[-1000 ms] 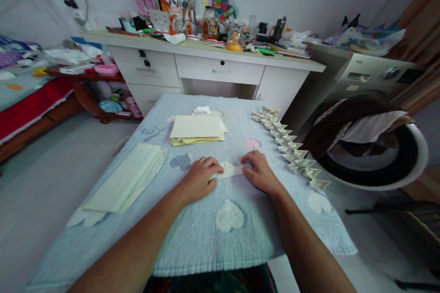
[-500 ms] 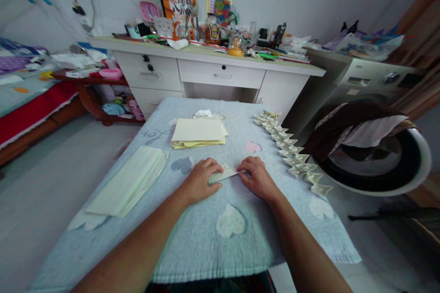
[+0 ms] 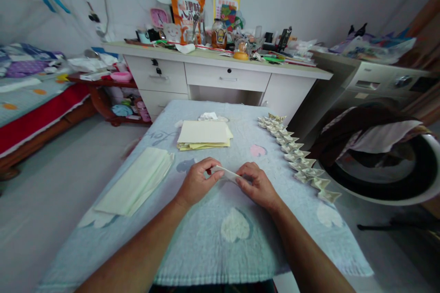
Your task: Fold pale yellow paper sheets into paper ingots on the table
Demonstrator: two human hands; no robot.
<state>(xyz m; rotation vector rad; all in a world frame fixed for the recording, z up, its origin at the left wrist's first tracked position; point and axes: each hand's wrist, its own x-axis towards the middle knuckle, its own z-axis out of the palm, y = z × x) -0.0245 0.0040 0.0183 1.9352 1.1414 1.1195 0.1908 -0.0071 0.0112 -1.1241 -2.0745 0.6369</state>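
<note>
Workpiece: one folded paper strip (image 3: 228, 174), pale, narrow, directly ahead of me, between my two hands over the cloth-covered table (image 3: 206, 247). Whether its underside touches the cloth or is lifted clear, I cannot tell.

Left hand (image 3: 202, 181): pinched on the left end of the strip, thumb on the near side, fingers curled behind. Right hand (image 3: 257, 185): pinched on the right end, thumb likewise toward me, fingertips beyond. Neither hand is the nearer; each has its own end, and only the middle of the paper shows in the gap.

Axis: the long direction runs from hand to hand, across my body, not square to it. The left end sits slightly farther from me, the right end slightly closer. The strip therefore lies to the right of my left hand and to the left of my right hand. Fold details are too small to read.

Surroundings: stack of paper (image 3: 204, 132) beyond the strip and a little left, well apart from it. Folded sheets (image 3: 135, 181) left of my left hand, lying slantwise. Row of folded paper pieces (image 3: 290, 147), pointed at the ends, right of my right hand, touching neither hand.
</note>
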